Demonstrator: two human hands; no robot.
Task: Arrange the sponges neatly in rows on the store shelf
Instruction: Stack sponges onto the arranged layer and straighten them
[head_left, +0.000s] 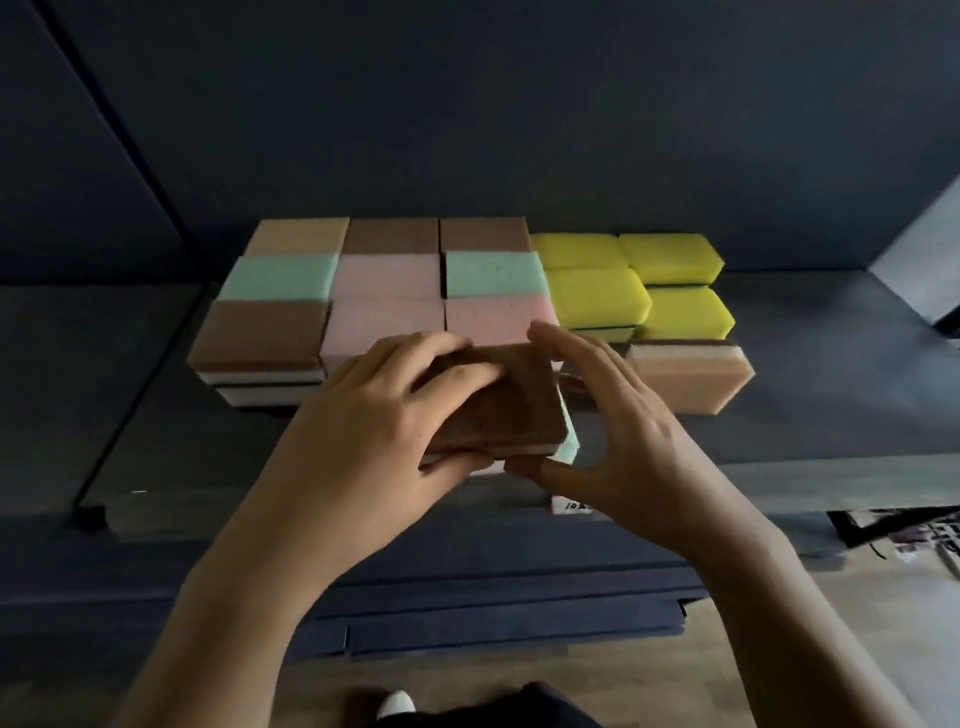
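Both hands are on it: the left hand (374, 415) grasps the brown-topped stack (498, 400) from the left, fingers curled over the top and thumb along the front edge. The right hand (623, 431) wraps round the other end, fingertips on the far edge, thumb tucked under the front. The stack sits tilted, with a white layer and a mint corner peeking out beneath the brown, just in front of the block of sponges (384, 275). That block runs three across and three deep on the shelf (831, 374), in brown, mint and pink. Tight against its right side are four yellow sponges (597, 296) in two rows, and in front of them lies a peach sponge (691, 384), slightly askew
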